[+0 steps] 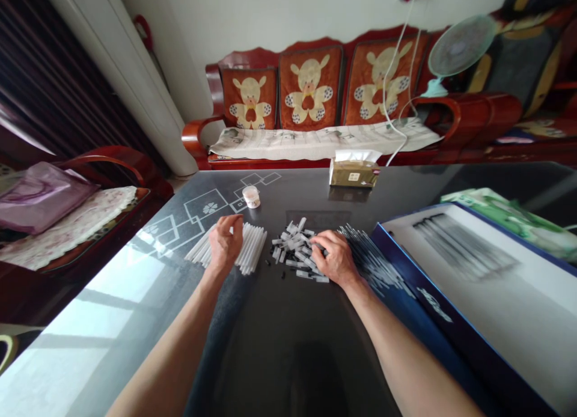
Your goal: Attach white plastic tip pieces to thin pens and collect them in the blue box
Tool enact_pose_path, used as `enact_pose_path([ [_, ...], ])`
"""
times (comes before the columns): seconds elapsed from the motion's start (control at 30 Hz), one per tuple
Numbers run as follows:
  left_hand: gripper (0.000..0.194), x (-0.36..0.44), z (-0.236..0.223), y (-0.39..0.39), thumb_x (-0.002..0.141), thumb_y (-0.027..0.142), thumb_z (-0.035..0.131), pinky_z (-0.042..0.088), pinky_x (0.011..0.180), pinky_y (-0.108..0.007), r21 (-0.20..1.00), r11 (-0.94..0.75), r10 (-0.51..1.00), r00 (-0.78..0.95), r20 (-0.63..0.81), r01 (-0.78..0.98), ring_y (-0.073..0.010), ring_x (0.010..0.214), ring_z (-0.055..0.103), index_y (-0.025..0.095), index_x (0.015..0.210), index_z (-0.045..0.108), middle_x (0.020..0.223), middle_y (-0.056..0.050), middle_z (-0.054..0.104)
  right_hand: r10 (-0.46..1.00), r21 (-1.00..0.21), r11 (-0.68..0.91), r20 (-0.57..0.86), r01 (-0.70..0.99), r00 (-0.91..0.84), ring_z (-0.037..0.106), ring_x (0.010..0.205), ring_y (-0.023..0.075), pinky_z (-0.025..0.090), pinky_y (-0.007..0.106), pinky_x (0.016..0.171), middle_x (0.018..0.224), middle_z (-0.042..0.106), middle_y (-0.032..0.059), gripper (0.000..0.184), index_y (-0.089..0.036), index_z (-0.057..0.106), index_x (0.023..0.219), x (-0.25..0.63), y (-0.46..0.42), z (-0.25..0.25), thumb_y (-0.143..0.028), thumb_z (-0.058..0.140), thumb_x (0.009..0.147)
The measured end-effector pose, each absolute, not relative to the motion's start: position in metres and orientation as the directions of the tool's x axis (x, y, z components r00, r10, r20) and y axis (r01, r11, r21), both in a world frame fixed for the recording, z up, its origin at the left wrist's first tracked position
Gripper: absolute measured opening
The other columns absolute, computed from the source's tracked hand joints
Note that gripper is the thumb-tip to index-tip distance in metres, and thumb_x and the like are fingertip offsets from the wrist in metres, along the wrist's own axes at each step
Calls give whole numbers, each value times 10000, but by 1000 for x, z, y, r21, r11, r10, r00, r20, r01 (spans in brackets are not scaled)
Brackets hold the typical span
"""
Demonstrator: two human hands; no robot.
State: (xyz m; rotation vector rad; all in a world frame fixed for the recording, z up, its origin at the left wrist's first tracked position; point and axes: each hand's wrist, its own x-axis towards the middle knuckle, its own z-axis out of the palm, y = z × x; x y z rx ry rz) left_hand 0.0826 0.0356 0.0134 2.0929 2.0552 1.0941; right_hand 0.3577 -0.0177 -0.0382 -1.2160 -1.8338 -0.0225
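My left hand (224,243) lies on a row of white tubes (250,252) on the dark glass table (279,345), its fingers curled round one of them. My right hand (332,258) rests on a heap of small clear caps (293,249), fingers bent down into the pile; what they pinch is hidden. A fan of thin dark refills (374,258) lies just right of that hand.
An open blue box (478,291) with more dark refills fills the right side. A tissue box (354,170) and a small white jar (251,196) stand further back. A red wooden sofa (324,104) runs behind the table, a chair (67,206) at the left.
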Motion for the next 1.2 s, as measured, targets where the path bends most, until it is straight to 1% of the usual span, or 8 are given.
enact_pose_path([
  [0.13,197,149,-14,0,929,253,493,498,801,-292,428,-513,741,132,658,744,-170,868,627,191,978,674,914,-58,683,726,-433,506,681,746,-97,601,864,184,459,341,853,874,653,43,152,-200,679,872,357,-19,-38,-163,548,805],
  [0.23,177,169,-30,-14,926,219,504,487,744,-281,330,-620,654,236,719,711,-167,787,593,179,999,659,816,-46,652,726,-425,497,681,757,-94,600,867,182,456,336,858,879,655,46,152,-199,678,874,357,-21,-36,-157,548,806],
  [0.4,167,170,-38,-9,912,198,517,460,708,-278,207,-679,571,328,753,704,-170,719,556,160,1005,651,733,-38,613,727,-371,468,677,802,-112,596,875,190,452,341,859,866,651,55,149,-196,682,868,355,-22,-37,-162,547,818],
  [0.67,160,168,-42,-4,911,192,511,454,697,-275,209,-685,539,292,790,698,-166,700,545,169,1001,641,717,-34,594,676,-349,522,726,778,-128,607,929,183,489,321,886,946,655,75,208,-173,679,972,359,-42,23,-167,489,888],
  [0.8,151,169,-44,-3,912,191,510,458,701,-273,221,-685,535,274,799,694,-160,699,536,172,994,635,711,-30,584,664,-371,283,741,885,99,644,849,173,510,295,816,947,680,69,218,-175,698,981,420,-49,71,-205,525,853],
  [0.93,161,169,-46,-2,921,200,494,466,724,-276,249,-681,555,265,788,688,-158,717,542,176,1000,633,726,-34,590,889,-210,-219,361,953,283,652,725,186,488,281,703,787,707,60,178,-188,730,825,493,-41,70,-195,567,752],
  [1.03,173,169,-47,-2,927,211,481,466,729,-279,263,-674,573,264,776,690,-160,723,546,173,1004,632,732,-40,592,920,-42,-391,-39,919,390,661,742,203,454,272,645,764,714,89,191,-193,719,715,513,-36,48,-282,568,792],
  [1.2,189,170,-47,-2,934,225,463,463,722,-277,274,-664,591,263,763,696,-157,714,555,174,996,634,725,-40,596,874,-34,-466,-170,884,454,664,758,247,445,314,625,765,697,118,200,-187,702,686,507,-35,26,-324,604,795],
])
